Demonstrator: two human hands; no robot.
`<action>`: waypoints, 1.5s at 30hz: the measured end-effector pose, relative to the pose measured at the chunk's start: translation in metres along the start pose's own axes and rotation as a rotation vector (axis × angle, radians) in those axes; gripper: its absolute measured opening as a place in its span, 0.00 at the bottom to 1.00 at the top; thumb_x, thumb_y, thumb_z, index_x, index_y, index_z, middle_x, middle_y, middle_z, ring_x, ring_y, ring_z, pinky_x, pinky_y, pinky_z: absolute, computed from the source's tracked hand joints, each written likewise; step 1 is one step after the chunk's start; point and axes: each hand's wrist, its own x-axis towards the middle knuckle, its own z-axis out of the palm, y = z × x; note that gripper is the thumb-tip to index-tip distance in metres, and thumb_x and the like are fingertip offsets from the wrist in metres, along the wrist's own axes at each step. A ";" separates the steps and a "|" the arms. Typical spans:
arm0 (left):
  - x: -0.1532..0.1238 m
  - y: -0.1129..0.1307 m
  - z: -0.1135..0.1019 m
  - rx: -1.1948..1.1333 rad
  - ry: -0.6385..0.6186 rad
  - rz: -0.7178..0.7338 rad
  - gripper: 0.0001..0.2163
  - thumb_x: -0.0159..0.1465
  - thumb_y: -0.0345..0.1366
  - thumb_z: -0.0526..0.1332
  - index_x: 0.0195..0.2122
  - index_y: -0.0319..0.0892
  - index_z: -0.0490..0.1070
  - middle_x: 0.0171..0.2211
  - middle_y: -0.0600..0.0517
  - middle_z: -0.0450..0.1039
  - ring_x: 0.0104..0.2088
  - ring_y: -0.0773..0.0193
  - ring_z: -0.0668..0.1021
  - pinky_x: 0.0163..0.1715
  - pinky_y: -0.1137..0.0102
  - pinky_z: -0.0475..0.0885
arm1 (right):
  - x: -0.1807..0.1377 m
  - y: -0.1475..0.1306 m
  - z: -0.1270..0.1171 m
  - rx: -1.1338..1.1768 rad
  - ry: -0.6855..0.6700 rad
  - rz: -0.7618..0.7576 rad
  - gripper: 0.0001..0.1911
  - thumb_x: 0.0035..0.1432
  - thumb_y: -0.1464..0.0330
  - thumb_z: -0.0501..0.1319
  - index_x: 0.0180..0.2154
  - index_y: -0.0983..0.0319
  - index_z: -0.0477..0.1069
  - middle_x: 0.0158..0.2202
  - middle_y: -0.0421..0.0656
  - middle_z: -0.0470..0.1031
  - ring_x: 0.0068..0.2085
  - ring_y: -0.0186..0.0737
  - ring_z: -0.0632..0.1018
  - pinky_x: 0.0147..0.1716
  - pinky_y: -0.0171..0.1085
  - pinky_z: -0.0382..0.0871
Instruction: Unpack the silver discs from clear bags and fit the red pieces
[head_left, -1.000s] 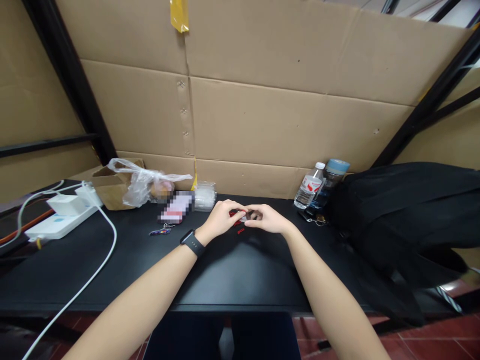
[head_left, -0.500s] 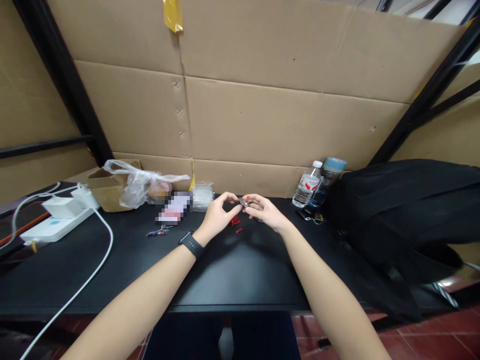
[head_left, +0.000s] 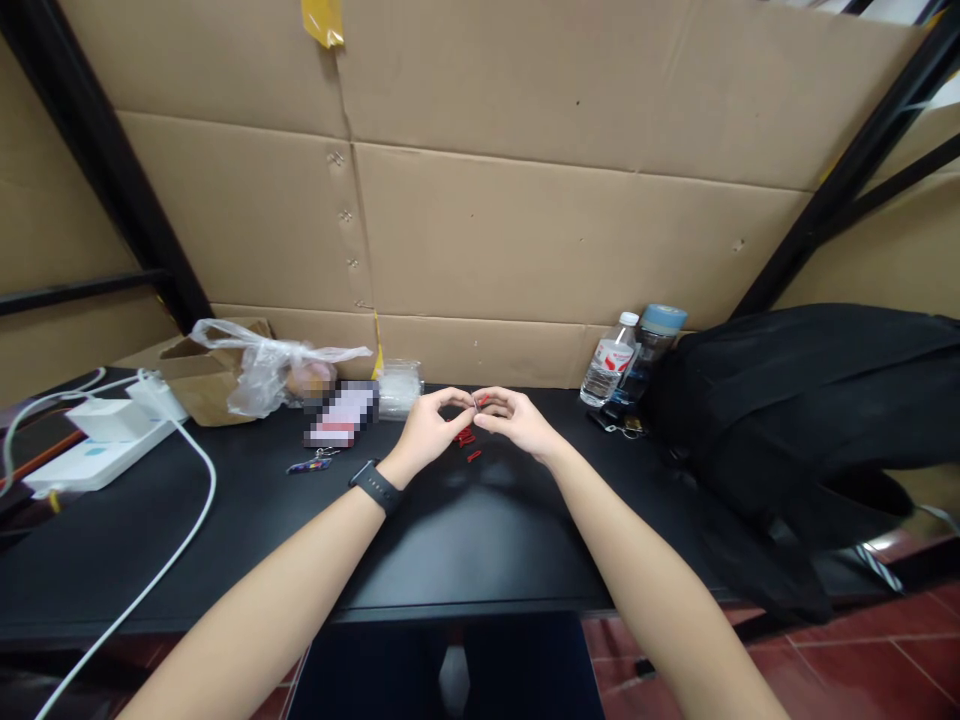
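My left hand (head_left: 435,422) and my right hand (head_left: 519,422) meet over the black table, each closed in a pinch with fingertips close together. Between them is a small silvery thing (head_left: 476,404), mostly covered by the fingers, so its kind does not show. A slim red piece (head_left: 484,400) sticks out by the fingers of my right hand. Just under the hands lies a little heap of small red pieces (head_left: 465,437). One loose red piece (head_left: 474,456) rests nearer to me. A black watch (head_left: 377,487) is on my left wrist.
Left of the hands are a clear plastic packet (head_left: 400,388), a blurred-out phone-like object (head_left: 343,414), a keychain (head_left: 308,466), a plastic bag (head_left: 259,375), and a white power strip (head_left: 101,455) with a cable. On the right stand a water bottle (head_left: 609,362), a blue-lidded bottle (head_left: 656,340) and a black backpack (head_left: 795,420).
The fingertips have drawn closer together and now cover more of the silvery thing. The whole view has shifted slightly; the red pieces on the table stay put.
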 end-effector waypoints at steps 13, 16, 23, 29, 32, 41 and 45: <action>0.004 -0.010 -0.016 0.555 -0.199 0.122 0.06 0.61 0.32 0.63 0.32 0.46 0.80 0.34 0.52 0.82 0.39 0.57 0.80 0.49 0.61 0.67 | -0.002 0.002 -0.054 -0.815 0.133 0.045 0.20 0.49 0.66 0.71 0.45 0.63 0.76 0.42 0.47 0.79 0.38 0.40 0.77 0.42 0.39 0.71; 0.002 -0.015 -0.017 0.638 -0.306 0.157 0.07 0.62 0.32 0.62 0.32 0.47 0.81 0.35 0.50 0.82 0.42 0.56 0.78 0.49 0.59 0.64 | -0.003 0.012 -0.072 -0.967 0.134 0.121 0.19 0.47 0.66 0.72 0.42 0.63 0.78 0.41 0.48 0.80 0.38 0.41 0.77 0.41 0.38 0.69; -0.010 -0.007 -0.004 0.627 -0.457 0.231 0.10 0.58 0.44 0.69 0.38 0.49 0.78 0.44 0.50 0.75 0.48 0.54 0.73 0.50 0.59 0.62 | -0.004 0.022 -0.084 -0.945 0.017 0.242 0.19 0.43 0.64 0.75 0.38 0.63 0.79 0.35 0.45 0.81 0.35 0.41 0.79 0.35 0.36 0.68; -0.016 -0.016 0.010 0.698 -0.387 0.195 0.18 0.61 0.37 0.65 0.53 0.49 0.73 0.59 0.44 0.69 0.59 0.47 0.70 0.56 0.52 0.62 | -0.004 0.026 -0.086 -0.874 -0.027 0.250 0.33 0.41 0.65 0.76 0.51 0.63 0.75 0.44 0.47 0.81 0.37 0.40 0.80 0.40 0.37 0.71; -0.014 -0.027 0.005 0.732 -0.382 0.137 0.25 0.62 0.39 0.64 0.61 0.45 0.68 0.63 0.39 0.65 0.63 0.43 0.67 0.58 0.50 0.63 | -0.004 0.029 -0.084 -0.858 -0.071 0.230 0.34 0.42 0.67 0.75 0.53 0.62 0.74 0.45 0.47 0.81 0.37 0.39 0.79 0.42 0.37 0.71; -0.002 -0.050 -0.010 0.606 -0.467 0.174 0.19 0.65 0.39 0.60 0.56 0.44 0.74 0.54 0.44 0.76 0.53 0.53 0.77 0.57 0.61 0.69 | -0.002 0.031 -0.079 -0.927 -0.057 0.206 0.28 0.44 0.69 0.71 0.51 0.62 0.76 0.45 0.47 0.81 0.38 0.40 0.79 0.43 0.36 0.71; 0.001 -0.051 -0.015 0.583 -0.500 0.202 0.17 0.65 0.38 0.60 0.55 0.44 0.75 0.51 0.45 0.78 0.50 0.55 0.79 0.55 0.63 0.70 | -0.003 0.030 -0.076 -0.940 -0.032 0.178 0.26 0.43 0.70 0.71 0.48 0.62 0.77 0.43 0.45 0.81 0.38 0.40 0.80 0.42 0.36 0.71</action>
